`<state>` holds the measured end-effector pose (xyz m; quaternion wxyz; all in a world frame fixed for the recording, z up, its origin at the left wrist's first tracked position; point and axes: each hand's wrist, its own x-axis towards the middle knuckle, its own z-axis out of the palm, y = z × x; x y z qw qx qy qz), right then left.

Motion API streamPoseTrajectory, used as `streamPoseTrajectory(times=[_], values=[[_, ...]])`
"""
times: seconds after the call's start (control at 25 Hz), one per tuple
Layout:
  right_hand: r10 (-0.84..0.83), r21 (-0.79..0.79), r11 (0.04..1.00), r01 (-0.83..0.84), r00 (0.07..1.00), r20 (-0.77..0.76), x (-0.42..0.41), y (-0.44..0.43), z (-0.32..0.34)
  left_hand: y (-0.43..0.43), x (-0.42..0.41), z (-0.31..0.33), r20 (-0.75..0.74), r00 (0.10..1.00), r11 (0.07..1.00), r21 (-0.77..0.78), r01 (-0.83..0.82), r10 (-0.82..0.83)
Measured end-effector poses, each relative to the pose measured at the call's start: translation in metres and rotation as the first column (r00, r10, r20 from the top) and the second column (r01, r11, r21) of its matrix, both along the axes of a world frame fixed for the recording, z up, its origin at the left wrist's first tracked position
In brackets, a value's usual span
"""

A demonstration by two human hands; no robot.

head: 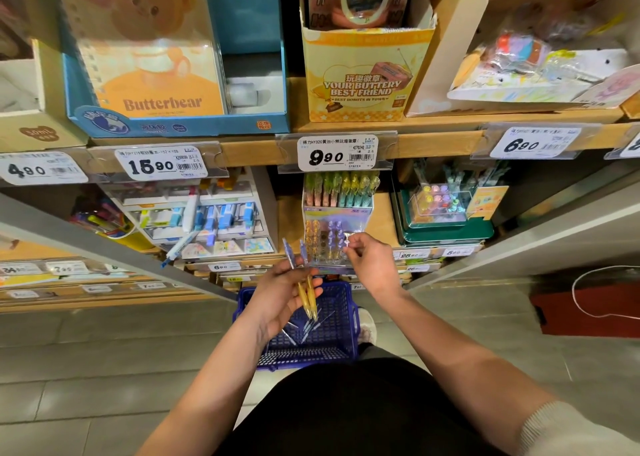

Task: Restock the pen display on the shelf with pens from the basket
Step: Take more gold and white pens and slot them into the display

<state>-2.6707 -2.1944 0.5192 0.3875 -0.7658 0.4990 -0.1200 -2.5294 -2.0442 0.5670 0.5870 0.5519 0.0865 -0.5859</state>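
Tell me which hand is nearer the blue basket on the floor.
Left. The left hand, holding pens, hovers over the blue basket; the right hand is higher, at the pen display.

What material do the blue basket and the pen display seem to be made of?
The blue basket looks like moulded plastic: an even colour and a regular lattice of holes. The pen display seems to be printed card with a glossy, perhaps holographic finish, since its front shines in rainbow tints; clear plastic parts are possible.
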Motion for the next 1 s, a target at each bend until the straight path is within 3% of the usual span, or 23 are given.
streamPoseTrajectory(times=[0.16, 0.36, 0.48, 0.56, 0.64, 0.72, 0.84, 1.0], values=[[-0.075, 0.011, 0.997, 0.074, 0.985, 0.158, -0.006, 0.009, 0.024, 0.0, -0.004, -0.001, 0.043, 0.998, 0.998, -0.021, 0.051, -0.05], [0.036, 0.396, 0.913, -0.1, 0.985, 0.167, 0.001, 0.024, 0.049, -0.006, -0.013, 0.001, 0.047, 0.994, 0.994, -0.025, 0.105, -0.103], [-0.081, 0.515, 0.855, -0.058, 0.967, 0.243, 0.002, 0.026, 0.054, -0.008, -0.016, 0.002, 0.086, 0.987, 0.991, -0.007, 0.134, -0.133], [-0.236, 0.579, 0.816, -0.011, 0.907, 0.349, -0.004, 0.02, 0.056, -0.009, -0.014, 0.002, 0.133, 0.98, 0.989, 0.027, 0.143, -0.145], [-0.319, 0.505, 0.857, 0.097, 0.871, 0.374, -0.011, 0.011, 0.054, -0.007, -0.012, 0.001, 0.148, 0.98, 0.99, 0.075, 0.123, -0.134], [-0.298, 0.317, 0.929, 0.193, 0.896, 0.328, -0.015, 0.006, 0.049, -0.005, -0.01, 0.0, 0.127, 0.985, 0.99, 0.097, 0.102, -0.114], [-0.174, 0.082, 0.984, 0.157, 0.947, 0.27, -0.015, 0.011, 0.04, -0.001, -0.01, 0.001, 0.084, 0.993, 0.993, 0.087, 0.074, -0.082], [-0.075, -0.022, 0.996, 0.081, 0.977, 0.199, -0.01, 0.016, 0.029, 0.002, -0.008, 0.002, 0.101, 0.993, 0.996, 0.076, 0.045, -0.052]])
